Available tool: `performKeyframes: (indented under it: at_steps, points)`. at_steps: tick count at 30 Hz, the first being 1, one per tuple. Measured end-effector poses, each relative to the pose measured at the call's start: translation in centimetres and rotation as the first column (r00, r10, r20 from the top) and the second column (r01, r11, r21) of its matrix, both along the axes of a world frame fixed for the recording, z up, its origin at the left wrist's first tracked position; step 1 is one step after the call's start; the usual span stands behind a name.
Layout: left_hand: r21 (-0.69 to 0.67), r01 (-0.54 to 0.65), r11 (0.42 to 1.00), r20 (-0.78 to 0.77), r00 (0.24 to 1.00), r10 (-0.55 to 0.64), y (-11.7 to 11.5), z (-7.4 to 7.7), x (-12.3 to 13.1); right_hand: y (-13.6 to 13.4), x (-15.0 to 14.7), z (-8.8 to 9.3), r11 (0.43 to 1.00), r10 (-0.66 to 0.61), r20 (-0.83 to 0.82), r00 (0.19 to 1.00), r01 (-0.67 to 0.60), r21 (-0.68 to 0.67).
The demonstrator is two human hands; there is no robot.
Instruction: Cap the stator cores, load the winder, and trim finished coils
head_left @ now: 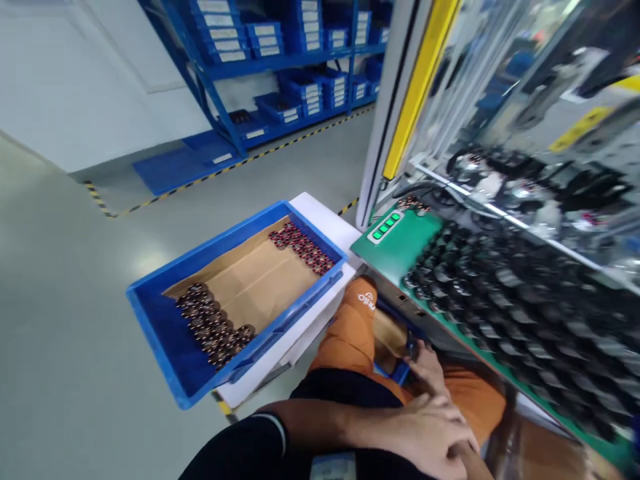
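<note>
My left hand [440, 430] is wrapped over my right forearm [473, 460], close to my lap. Lower down, between my knees, my right hand [427, 365] reaches over a blue bin [397, 373] with brown cardboard [389, 335] inside. Its fingertips are beside a small dark object [411, 343] at the bin's edge; blur hides whether they grip it. To the left, a larger blue bin [173, 383] stands on a white surface. Dark round parts with copper-coloured tips [213, 327] fill its near-left end, and reddish round parts [305, 248] line its far-right end.
On the right, a green worktop [395, 257] carries rows of black curved parts [500, 300] and a panel of green-lit buttons [386, 227]. A post with a yellow strip [423, 87] rises at its corner. Blue shelving [280, 63] with stacked bins stands behind.
</note>
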State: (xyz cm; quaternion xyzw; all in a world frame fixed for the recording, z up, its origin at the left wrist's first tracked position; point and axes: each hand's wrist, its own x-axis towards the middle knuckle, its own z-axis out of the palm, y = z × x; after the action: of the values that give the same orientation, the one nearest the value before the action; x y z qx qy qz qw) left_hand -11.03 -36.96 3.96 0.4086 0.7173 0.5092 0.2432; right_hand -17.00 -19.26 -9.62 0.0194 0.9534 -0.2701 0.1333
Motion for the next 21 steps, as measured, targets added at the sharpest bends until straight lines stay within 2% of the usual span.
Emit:
performKeyframes:
  at_steps: [2,3,5,8,14,17,21]
  points:
    - [-0.038,0.212,0.977,0.107,0.973,-0.207,5.0,-1.3,1.4,1.1,0.7,1.7,0.998,0.033,-0.016,0.999,-0.032,0.059]
    - [-0.028,0.268,0.963,0.175,0.95,-0.259,6.7,-2.1,2.0,1.7,1.2,2.4,0.996,0.031,-0.02,0.999,-0.029,0.086]
    - [-0.022,0.3,0.954,0.288,0.915,-0.282,8.8,-3.6,2.4,2.5,2.1,3.8,0.992,0.022,-0.049,0.999,-0.015,0.126]
    - [-0.039,0.358,0.933,0.34,0.883,-0.324,10.4,-5.0,1.5,3.2,3.1,5.4,0.987,0.006,-0.087,0.996,0.008,0.161]
    - [-0.018,0.523,0.852,0.391,0.788,-0.475,13.2,-5.0,0.5,3.6,3.5,8.2,0.972,-0.055,-0.064,0.996,0.068,0.225]
    - [-0.021,0.548,0.836,0.417,0.765,-0.491,14.3,-5.6,0.2,3.6,3.0,9.7,0.968,-0.095,-0.043,0.995,0.102,0.228]
    - [-0.019,0.53,0.848,0.436,0.768,-0.47,15.5,-6.8,-0.1,3.3,2.4,11.7,0.971,-0.11,-0.066,0.992,0.121,0.207]
